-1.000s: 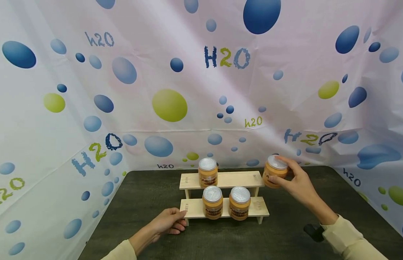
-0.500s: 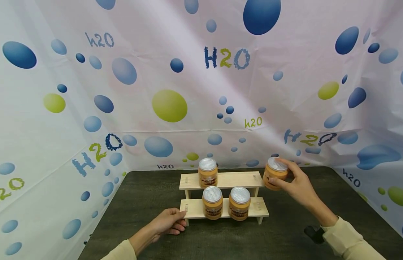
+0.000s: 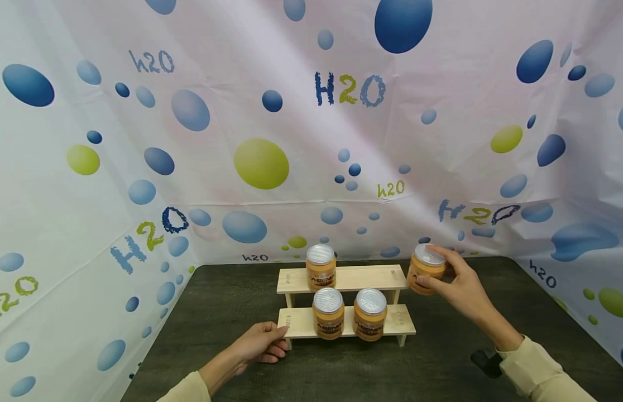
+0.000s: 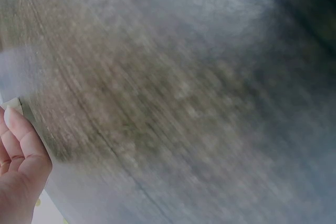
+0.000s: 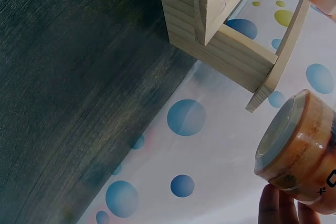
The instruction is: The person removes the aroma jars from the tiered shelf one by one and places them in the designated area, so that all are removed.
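A two-step wooden stand (image 3: 362, 277) bears orange jars with silvery lids. One jar (image 3: 321, 268) is on the upper step; the lower step carries a left jar (image 3: 329, 314) and a right jar (image 3: 370, 315). My left hand (image 3: 261, 341) pinches the left end of the lower step; in the left wrist view only part of that hand (image 4: 21, 166) shows at the edge. Beside the upper step's right end, my right hand (image 3: 462, 286) grips another jar (image 3: 426, 270) by its side and lid. The right wrist view shows this held jar's base (image 5: 281, 129) clear of the table.
The stand rests on a dark wood-grain table (image 3: 216, 307). Behind and at both sides hangs a white sheet (image 3: 211, 156) printed with blue and green spots. A black object (image 3: 486, 363) sits by the right sleeve.
The right hand and its jar have shifted very slightly down and to the right. The left hand keeps its place on the stand.
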A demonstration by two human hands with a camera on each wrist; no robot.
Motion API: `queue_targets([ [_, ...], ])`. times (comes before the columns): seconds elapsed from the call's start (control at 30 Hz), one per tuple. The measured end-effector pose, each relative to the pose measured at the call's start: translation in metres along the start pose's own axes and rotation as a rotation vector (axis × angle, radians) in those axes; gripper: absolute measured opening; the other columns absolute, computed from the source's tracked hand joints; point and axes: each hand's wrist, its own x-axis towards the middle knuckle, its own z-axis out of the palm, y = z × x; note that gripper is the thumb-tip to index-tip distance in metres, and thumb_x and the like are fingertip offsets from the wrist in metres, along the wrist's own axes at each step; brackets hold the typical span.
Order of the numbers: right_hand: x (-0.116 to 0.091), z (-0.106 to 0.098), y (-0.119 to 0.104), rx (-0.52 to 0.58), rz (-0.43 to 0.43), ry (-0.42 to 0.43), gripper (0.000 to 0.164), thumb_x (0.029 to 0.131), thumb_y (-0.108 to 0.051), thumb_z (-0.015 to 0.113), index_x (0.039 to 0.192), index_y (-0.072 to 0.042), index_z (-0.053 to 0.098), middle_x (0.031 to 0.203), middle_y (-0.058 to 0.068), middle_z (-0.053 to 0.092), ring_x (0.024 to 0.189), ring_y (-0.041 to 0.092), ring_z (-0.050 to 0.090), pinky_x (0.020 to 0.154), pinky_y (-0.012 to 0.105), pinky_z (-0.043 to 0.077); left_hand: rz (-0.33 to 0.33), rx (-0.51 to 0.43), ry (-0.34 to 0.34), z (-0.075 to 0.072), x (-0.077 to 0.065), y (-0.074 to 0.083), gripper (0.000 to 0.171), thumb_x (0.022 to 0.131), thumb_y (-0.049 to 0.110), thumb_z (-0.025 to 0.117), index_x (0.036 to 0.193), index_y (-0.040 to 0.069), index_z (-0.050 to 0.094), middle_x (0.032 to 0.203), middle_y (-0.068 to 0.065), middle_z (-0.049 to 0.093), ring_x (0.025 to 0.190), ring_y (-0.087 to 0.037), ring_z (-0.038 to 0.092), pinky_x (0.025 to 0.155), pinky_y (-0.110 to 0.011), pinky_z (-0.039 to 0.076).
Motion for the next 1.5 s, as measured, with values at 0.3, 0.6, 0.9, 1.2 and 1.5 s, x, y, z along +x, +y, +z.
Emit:
queue_targets([
  [0.3, -0.0019, 0.0, 0.0021, 0.001, 0.0, -0.001, 0.071, 0.088, -0.015, 0.08, 0.149, -0.011, 0.045, 0.131, 0.017, 0.05, 0.095, -0.007, 0.049, 0.071, 0.02, 0.051, -0.005, -0.004, -0.003, 0.0003, -0.0001, 0.0, 0.033, 0.103, 0.041, 0.056, 0.101, 0.007, 0.06, 0.086, 0.001, 0.067, 0.071, -0.005, 0.065, 0.066, -0.022, 0.056],
  [0.6, -0.004, -0.0004, 0.0044, -0.01, 0.003, -0.002, 0.072, 0.087, -0.016, 0.081, 0.149, -0.01, 0.044, 0.131, 0.017, 0.051, 0.096, -0.01, 0.048, 0.071, 0.021, 0.052, -0.006, -0.003, 0.003, -0.0004, 0.0008, -0.0017, 0.033, 0.103, 0.041, 0.056, 0.1, 0.008, 0.058, 0.087, 0.001, 0.067, 0.071, -0.006, 0.065, 0.066, -0.023, 0.056],
  [0.9, -0.005, -0.0019, 0.0059, 0.001, -0.006, 0.005, 0.071, 0.087, -0.014, 0.08, 0.149, -0.009, 0.045, 0.132, 0.019, 0.052, 0.096, -0.011, 0.048, 0.072, 0.019, 0.051, -0.003, -0.007, 0.005, 0.0002, 0.0006, -0.0031, 0.033, 0.103, 0.041, 0.057, 0.099, 0.009, 0.058, 0.087, 0.001, 0.067, 0.071, -0.006, 0.065, 0.066, -0.023, 0.056],
  [1.2, -0.0038, -0.004, 0.0055, 0.007, 0.0, 0.006, 0.07, 0.088, -0.014, 0.08, 0.149, -0.008, 0.045, 0.134, 0.02, 0.051, 0.096, -0.011, 0.048, 0.071, 0.018, 0.051, -0.004, -0.009, 0.0, -0.0001, 0.0011, -0.001, 0.034, 0.103, 0.041, 0.056, 0.101, 0.007, 0.058, 0.086, 0.001, 0.066, 0.071, -0.006, 0.064, 0.066, -0.022, 0.056],
  [1.5, -0.0044, -0.0049, 0.0067, 0.006, 0.01, 0.008, 0.071, 0.088, -0.015, 0.079, 0.149, -0.009, 0.044, 0.135, 0.02, 0.05, 0.097, -0.012, 0.047, 0.071, 0.019, 0.051, -0.01, -0.012, 0.006, 0.0004, 0.0025, -0.0007, 0.032, 0.103, 0.04, 0.056, 0.102, 0.007, 0.058, 0.086, 0.001, 0.066, 0.071, -0.006, 0.064, 0.066, -0.023, 0.056],
])
